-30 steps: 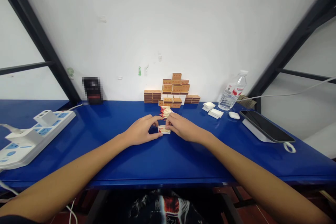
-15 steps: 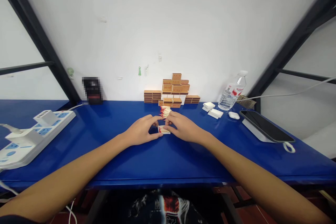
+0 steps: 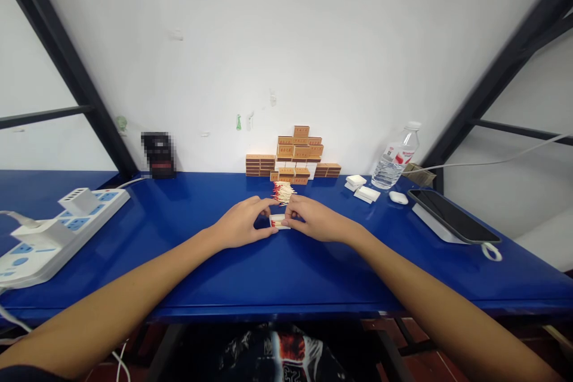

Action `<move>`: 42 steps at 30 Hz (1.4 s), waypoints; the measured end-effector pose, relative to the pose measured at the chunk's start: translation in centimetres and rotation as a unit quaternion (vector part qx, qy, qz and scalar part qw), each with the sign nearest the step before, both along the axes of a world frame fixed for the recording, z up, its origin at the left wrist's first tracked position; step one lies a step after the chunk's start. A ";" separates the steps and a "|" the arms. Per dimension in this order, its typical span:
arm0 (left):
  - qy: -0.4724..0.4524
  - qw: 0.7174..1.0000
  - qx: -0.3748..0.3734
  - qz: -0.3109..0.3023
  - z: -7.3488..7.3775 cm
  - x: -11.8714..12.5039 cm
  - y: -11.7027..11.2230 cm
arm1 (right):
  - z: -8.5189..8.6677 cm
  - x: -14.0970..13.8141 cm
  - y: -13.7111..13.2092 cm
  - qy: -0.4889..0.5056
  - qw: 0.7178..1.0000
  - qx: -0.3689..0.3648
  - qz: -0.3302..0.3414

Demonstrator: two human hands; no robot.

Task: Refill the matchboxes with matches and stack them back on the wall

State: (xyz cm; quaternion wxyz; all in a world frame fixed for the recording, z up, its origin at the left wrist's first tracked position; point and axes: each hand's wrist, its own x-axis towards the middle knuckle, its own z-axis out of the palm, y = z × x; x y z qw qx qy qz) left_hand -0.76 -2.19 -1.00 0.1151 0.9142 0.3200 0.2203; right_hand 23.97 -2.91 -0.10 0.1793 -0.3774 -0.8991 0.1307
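Observation:
A small white matchbox tray (image 3: 274,218) lies on the blue table, with red-tipped matches (image 3: 278,224) inside it. My left hand (image 3: 245,222) grips the tray's left end between thumb and fingers. Over the tray's right part, my right hand (image 3: 316,219) is closed in a pinch, its thumb tip on the matches there; the fingertips hide part of them. Just beyond the tray is a loose pile of matches (image 3: 283,192), red heads mostly to the left. Behind the pile, orange-brown matchboxes (image 3: 299,149) stand stacked against the wall.
To the right are white trays (image 3: 367,193), a water bottle (image 3: 394,158), a white earphone case (image 3: 398,197) and a phone (image 3: 454,215). A power strip (image 3: 58,245) with plugged chargers lies at left. A black box (image 3: 159,155) stands at the back left.
My right hand has shifted slightly to the right over the tray, and more of the tray's white inside shows. My left hand has stayed in place.

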 end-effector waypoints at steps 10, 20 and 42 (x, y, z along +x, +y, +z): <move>0.009 1.000 0.000 0.004 0.1 0.0 -0.1 | -0.6 -0.4 0.3 0.027 0.999 0.015 -0.008; 0.006 1.000 -0.001 -0.001 0.0 0.0 0.0 | -0.3 -0.5 0.0 0.023 1.000 0.021 0.003; 0.010 1.000 0.003 0.009 -0.1 -0.2 0.2 | -2.2 3.9 4.6 0.004 0.995 0.018 -0.101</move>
